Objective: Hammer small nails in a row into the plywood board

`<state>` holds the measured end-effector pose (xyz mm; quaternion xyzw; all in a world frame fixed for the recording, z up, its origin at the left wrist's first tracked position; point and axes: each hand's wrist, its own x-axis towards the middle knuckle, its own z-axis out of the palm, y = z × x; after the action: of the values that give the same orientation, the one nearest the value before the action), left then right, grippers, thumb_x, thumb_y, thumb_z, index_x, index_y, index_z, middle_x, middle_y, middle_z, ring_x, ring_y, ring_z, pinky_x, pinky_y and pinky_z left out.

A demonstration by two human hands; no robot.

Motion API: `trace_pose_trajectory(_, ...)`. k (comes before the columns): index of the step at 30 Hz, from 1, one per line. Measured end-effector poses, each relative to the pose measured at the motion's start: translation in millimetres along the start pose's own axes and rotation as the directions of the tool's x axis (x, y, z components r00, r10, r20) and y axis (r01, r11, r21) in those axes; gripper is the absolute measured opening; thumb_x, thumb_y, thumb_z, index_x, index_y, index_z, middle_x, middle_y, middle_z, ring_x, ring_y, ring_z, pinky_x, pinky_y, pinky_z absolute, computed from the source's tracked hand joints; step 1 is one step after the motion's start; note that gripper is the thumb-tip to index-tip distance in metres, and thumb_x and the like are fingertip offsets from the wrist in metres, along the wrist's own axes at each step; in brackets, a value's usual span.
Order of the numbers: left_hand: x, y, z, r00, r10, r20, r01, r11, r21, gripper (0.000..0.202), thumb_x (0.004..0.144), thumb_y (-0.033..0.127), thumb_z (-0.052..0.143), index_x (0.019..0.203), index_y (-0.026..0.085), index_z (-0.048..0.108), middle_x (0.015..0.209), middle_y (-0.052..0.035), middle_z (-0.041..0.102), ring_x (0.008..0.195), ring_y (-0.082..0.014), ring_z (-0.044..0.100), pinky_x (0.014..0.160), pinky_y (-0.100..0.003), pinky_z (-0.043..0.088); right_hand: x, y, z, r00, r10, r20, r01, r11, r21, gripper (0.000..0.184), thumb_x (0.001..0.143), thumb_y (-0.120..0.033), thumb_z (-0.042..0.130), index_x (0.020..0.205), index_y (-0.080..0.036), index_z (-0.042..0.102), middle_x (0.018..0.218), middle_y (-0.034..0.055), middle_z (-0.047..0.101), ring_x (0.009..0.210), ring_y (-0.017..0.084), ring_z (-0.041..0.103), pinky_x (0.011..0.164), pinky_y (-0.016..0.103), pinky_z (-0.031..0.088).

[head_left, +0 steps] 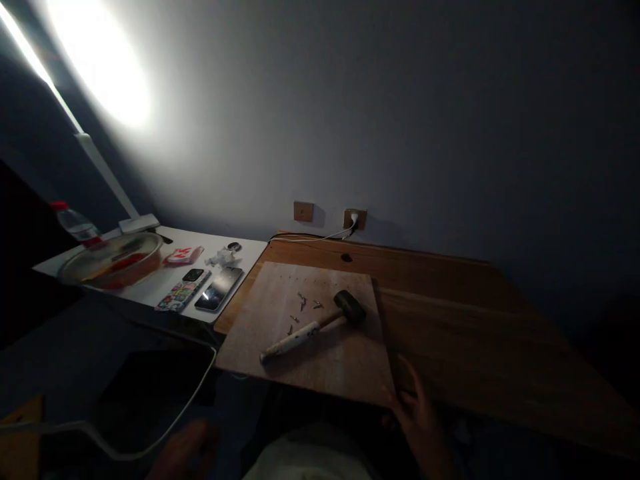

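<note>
A mallet (350,307) with a dark head and a pale, worn handle lies across a square wooden board (330,367). Several small metal screws or similar pieces (303,303) are scattered beyond its handle, and a row of small dots runs along the board's far edge. By the board's near right corner is my right hand (413,410), its fingers apart and nothing seen in them; whether it touches the edge is hard to tell. My left hand (187,447) hangs low, off the table's front, dark and smeared, with its fingers indistinct.
The board rests on a brown wooden table (450,320). On the white table (255,250) at left are two phones (220,289), a red-and-white packet (184,255), a large bowl (115,263), a bottle (77,223) and a lamp (107,173). A white cable (200,387) loops in front.
</note>
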<state>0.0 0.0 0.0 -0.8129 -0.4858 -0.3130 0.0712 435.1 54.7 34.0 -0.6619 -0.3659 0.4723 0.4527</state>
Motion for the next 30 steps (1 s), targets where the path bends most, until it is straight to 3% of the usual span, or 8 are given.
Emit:
trace_pose_trajectory(4, 63, 65, 4.6, 0.950, 0.310, 0.024, -0.302, 0.937, -0.174, 0.026, 0.086, 0.006, 0.049, 0.104, 0.020, 0.061, 0.083, -0.0066, 0.073, 0.080, -0.0183, 0.071, 0.081, -0.029, 0.060, -3, 2, -18, 0.992, 0.035, -0.122, -0.018, 0.990, 0.142, 0.111, 0.058, -0.067, 0.082, 0.149, -0.021, 0.039, 0.122, 0.0160, 0.071, 0.090, 0.031, 0.074, 0.062, 0.034, 0.061)
trace_pose_trajectory(8, 125, 98, 10.8, 0.908, 0.419, 0.003, -0.398, 0.865, -0.307, 0.023, 0.087, 0.006, 0.052, 0.105, 0.017, 0.058, 0.090, -0.0089, 0.070, 0.087, -0.0193, 0.066, 0.086, -0.035, 0.056, -15, 9, -42, 0.979, 0.046, -0.201, -0.017, 0.989, 0.145, 0.100, 0.060, -0.063, 0.082, 0.144, -0.024, 0.046, 0.134, 0.0139, 0.065, 0.106, 0.034, 0.071, 0.065, 0.034, 0.063)
trace_pose_trajectory(16, 201, 116, 54.3, 0.931, 0.268, 0.246, -0.188, 0.934, -0.305, 0.021, 0.091, 0.018, 0.056, 0.111, 0.023, 0.060, 0.110, -0.0089, 0.067, 0.100, -0.0234, 0.062, 0.088, -0.040, 0.052, -32, 36, -104, 0.968, 0.034, -0.249, -0.037, 0.999, -0.008, 0.086, 0.074, -0.066, 0.070, 0.143, -0.022, 0.042, 0.100, 0.0129, 0.077, 0.088, 0.034, 0.076, 0.065, 0.041, 0.064)
trace_pose_trajectory(20, 231, 110, 73.4, 0.904, 0.210, 0.374, -0.109, 0.956, -0.273, 0.028, 0.087, 0.016, 0.059, 0.114, 0.023, 0.062, 0.114, -0.0082, 0.066, 0.104, -0.0241, 0.062, 0.092, -0.039, 0.050, -38, 34, -126, 0.929, -0.236, -0.285, 0.112, 0.913, -0.392, 0.064, 0.084, -0.063, 0.059, 0.132, -0.020, 0.055, 0.095, 0.0146, 0.076, 0.087, 0.033, 0.075, 0.072, 0.047, 0.062)
trace_pose_trajectory(22, 242, 107, 81.2, 0.861, 0.203, 0.467, -0.089, 0.963, -0.254, 0.023, 0.085, 0.014, 0.059, 0.106, 0.021, 0.065, 0.108, -0.0081, 0.066, 0.099, -0.0232, 0.063, 0.089, -0.037, 0.051, -39, 22, -122, 0.881, -0.415, -0.227, 0.233, 0.799, -0.554, 0.051, 0.087, -0.060, 0.056, 0.120, -0.023, 0.065, 0.108, 0.0171, 0.074, 0.100, 0.035, 0.072, 0.083, 0.051, 0.060)
trace_pose_trajectory(25, 256, 103, 90.7, 0.830, 0.202, 0.520, -0.073, 0.964, -0.257, 0.016, 0.085, 0.016, 0.060, 0.100, 0.019, 0.066, 0.101, -0.0082, 0.066, 0.094, -0.0226, 0.065, 0.084, -0.034, 0.052, -35, -5, -93, 0.869, -0.485, -0.098, 0.345, 0.735, -0.584, 0.043, 0.090, -0.055, 0.056, 0.121, -0.029, 0.069, 0.123, 0.0101, 0.071, 0.113, 0.030, 0.067, 0.096, 0.046, 0.055)
trace_pose_trajectory(28, 274, 102, 100.5, 0.888, 0.169, 0.427, -0.042, 0.956, -0.291, 0.022, 0.087, 0.022, 0.062, 0.109, 0.020, 0.065, 0.106, -0.0082, 0.066, 0.095, -0.0220, 0.065, 0.083, -0.033, 0.052, -24, -35, -45, 0.904, -0.410, 0.123, 0.393, 0.682, -0.617, 0.048, 0.096, -0.055, 0.048, 0.135, -0.031, 0.063, 0.087, 0.0044, 0.076, 0.078, 0.024, 0.072, 0.079, 0.038, 0.057)
trace_pose_trajectory(30, 288, 103, 108.9, 0.905, 0.134, 0.403, -0.009, 0.955, -0.296, 0.021, 0.088, 0.023, 0.061, 0.109, 0.021, 0.064, 0.105, -0.0072, 0.066, 0.089, -0.0198, 0.066, 0.080, -0.031, 0.052, -15, -50, -16, 0.916, -0.361, 0.174, 0.386, 0.676, -0.629, 0.048, 0.097, -0.054, 0.046, 0.136, -0.032, 0.063, 0.074, 0.0035, 0.074, 0.070, 0.024, 0.071, 0.071, 0.034, 0.055)
